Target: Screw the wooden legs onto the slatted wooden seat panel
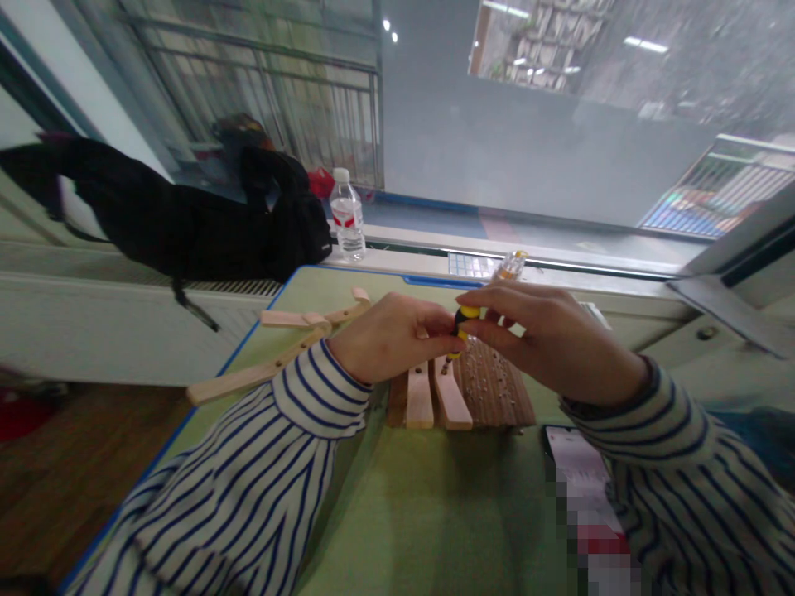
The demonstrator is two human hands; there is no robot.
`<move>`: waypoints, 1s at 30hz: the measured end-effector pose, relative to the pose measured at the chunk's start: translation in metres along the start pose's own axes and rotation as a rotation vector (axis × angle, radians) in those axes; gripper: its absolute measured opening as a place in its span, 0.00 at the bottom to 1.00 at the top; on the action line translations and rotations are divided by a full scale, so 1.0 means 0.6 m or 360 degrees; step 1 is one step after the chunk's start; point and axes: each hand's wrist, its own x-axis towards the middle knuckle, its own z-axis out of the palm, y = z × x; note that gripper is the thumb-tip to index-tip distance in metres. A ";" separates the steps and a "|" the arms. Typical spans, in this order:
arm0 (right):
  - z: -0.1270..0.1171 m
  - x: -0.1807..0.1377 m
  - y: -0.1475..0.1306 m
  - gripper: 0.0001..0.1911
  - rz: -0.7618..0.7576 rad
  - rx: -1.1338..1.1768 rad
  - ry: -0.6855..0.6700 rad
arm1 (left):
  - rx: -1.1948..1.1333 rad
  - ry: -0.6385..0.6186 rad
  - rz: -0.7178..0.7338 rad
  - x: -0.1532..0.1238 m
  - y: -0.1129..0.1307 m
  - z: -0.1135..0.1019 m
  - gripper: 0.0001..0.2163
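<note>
My right hand (527, 331) pinches the top of a small yellow-and-black screwdriver (467, 314) between thumb and fingers. My left hand (397, 335) is closed too, its thumb and forefinger at the lower part of the same handle. The screwdriver's tip meets a dark screw or hole in a pale wooden piece (455, 401). Beside that lies a second pale wooden piece (421, 401), also with a dark spot. Both rest on a brown wood-grain board (493, 381) strewn with several small screws. The left hand's lower fingers are partly hidden.
Jointed pale wooden strips (242, 377) lie at the left of the green table (435, 513). A phone (577, 463) is by my right forearm. On the windowsill are a water bottle (349, 217) and a black bag (204, 223). A clear yellow-capped container (510, 266) stands behind my right hand.
</note>
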 end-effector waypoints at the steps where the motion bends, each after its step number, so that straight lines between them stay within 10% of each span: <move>1: 0.001 0.000 0.000 0.13 -0.0003 0.0008 0.0009 | 0.0006 -0.0012 -0.0003 0.000 0.001 0.000 0.09; 30: 0.004 -0.003 0.001 0.14 -0.0044 -0.0004 0.0042 | -0.0033 -0.0082 -0.0011 0.002 0.000 -0.002 0.10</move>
